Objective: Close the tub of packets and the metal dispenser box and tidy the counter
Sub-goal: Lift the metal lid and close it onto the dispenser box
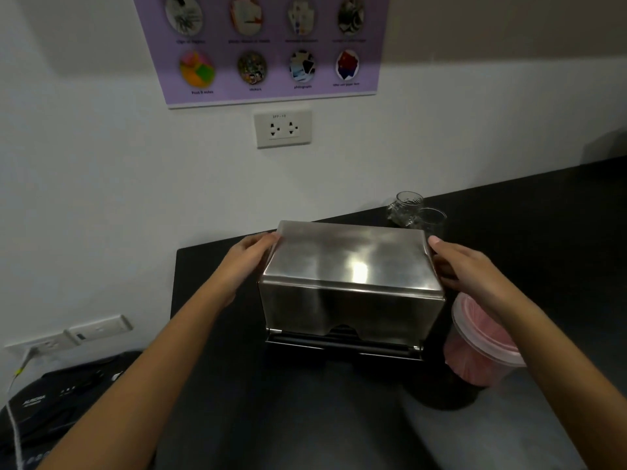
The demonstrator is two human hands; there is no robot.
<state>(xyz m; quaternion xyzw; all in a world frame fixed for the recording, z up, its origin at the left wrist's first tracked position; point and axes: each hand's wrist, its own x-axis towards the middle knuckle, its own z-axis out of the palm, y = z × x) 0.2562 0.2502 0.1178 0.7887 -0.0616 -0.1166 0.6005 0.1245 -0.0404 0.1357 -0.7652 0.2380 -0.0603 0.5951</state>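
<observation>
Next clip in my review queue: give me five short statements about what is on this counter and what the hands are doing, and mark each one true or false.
1. Both hands are on the metal dispenser box, the left hand at its left side and the right hand at its right side. True.
2. The box's lid stands wide open. False: the lid sits down over the box.
3. The tub of packets stands to the left of the box. False: it stands to the right, partly behind the right forearm.
4. Clear glasses stand behind the box near the wall. True.
5. A plug sits in the wall socket above the box. False: both outlets are empty.
</observation>
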